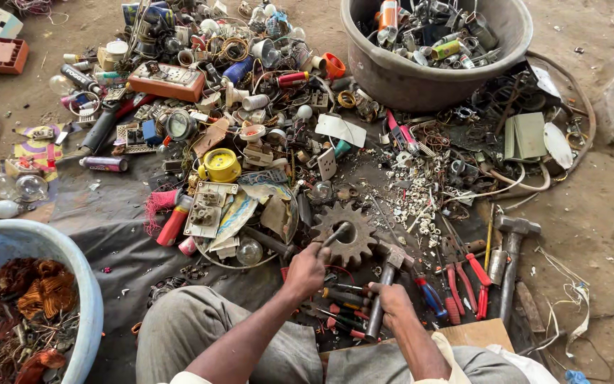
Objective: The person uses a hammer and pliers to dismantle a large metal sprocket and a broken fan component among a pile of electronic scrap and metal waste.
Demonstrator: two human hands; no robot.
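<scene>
The person sits on the ground at the near edge of a dark ground sheet (108, 220) strewn with scrap. The left hand (307, 269) is closed around the near end of a short metal rod (335, 235), fingers (315, 250) wrapped tight; the rod's far end rests in the centre hole of a rusty toothed gear (353, 231) that lies flat on the sheet just beyond the knuckles. The right hand (392, 302) is clenched on the handle of a hammer (385, 281), whose steel head (397, 254) sits just beside the gear's right rim, near the rod but whether touching it cannot be told. Between the two hands, under the wrists, lies a cluster of red-handled screwdrivers (339, 309).

To the right of the hammer lie red-handled pliers (474, 277), a blue-handled screwdriver (431, 295), and a second, larger hammer (512, 259) near the sheet's right edge. A yellow round part (220, 165) and a clear light bulb (249, 251) lie left of the gear, among switches and paper scraps. A large grey tub (421, 82) filled with metal bits stands at the far right corner of the sheet. A light blue basin (87, 284) holding copper wire coils (44, 291) stands at the near left corner, beside the person's left knee.
</scene>
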